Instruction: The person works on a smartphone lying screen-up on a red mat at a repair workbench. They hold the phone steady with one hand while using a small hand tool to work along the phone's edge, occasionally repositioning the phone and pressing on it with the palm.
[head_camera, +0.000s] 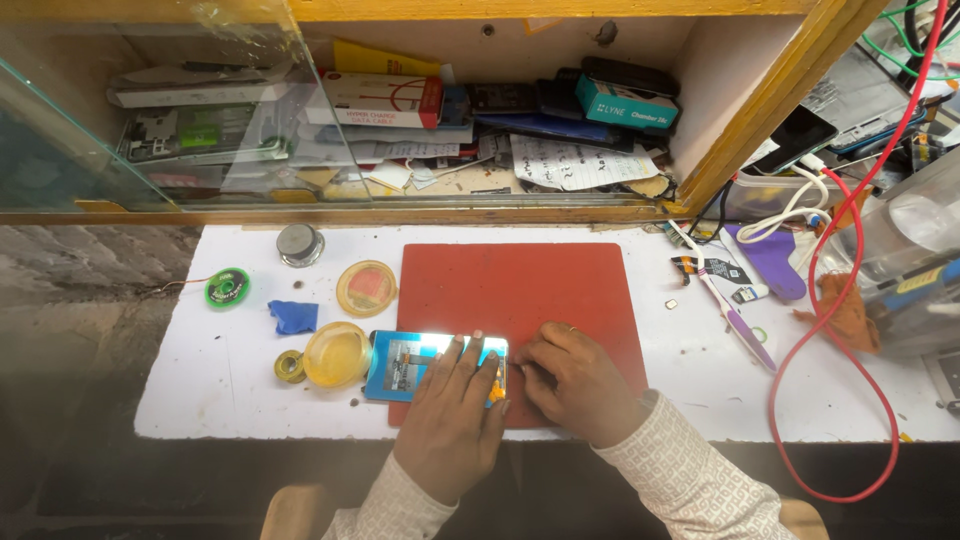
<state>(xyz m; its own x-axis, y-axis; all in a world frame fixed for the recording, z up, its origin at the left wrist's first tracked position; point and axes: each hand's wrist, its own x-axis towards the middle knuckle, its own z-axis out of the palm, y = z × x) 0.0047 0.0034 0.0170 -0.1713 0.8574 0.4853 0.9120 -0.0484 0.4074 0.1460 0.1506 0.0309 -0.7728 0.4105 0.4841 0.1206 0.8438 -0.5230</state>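
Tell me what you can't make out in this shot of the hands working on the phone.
Head view only:
- Right end of the blue phone: covered by the left hand.
- What the right hand pinches: hidden under its fingers.
- Phone's lit face: washed out by glare.
- Shelf items at left: blurred behind the glass pane.

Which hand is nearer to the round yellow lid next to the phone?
Left. The left hand rests on the phone, just right of the round yellow lid. The right hand lies farther right, on the red mat.
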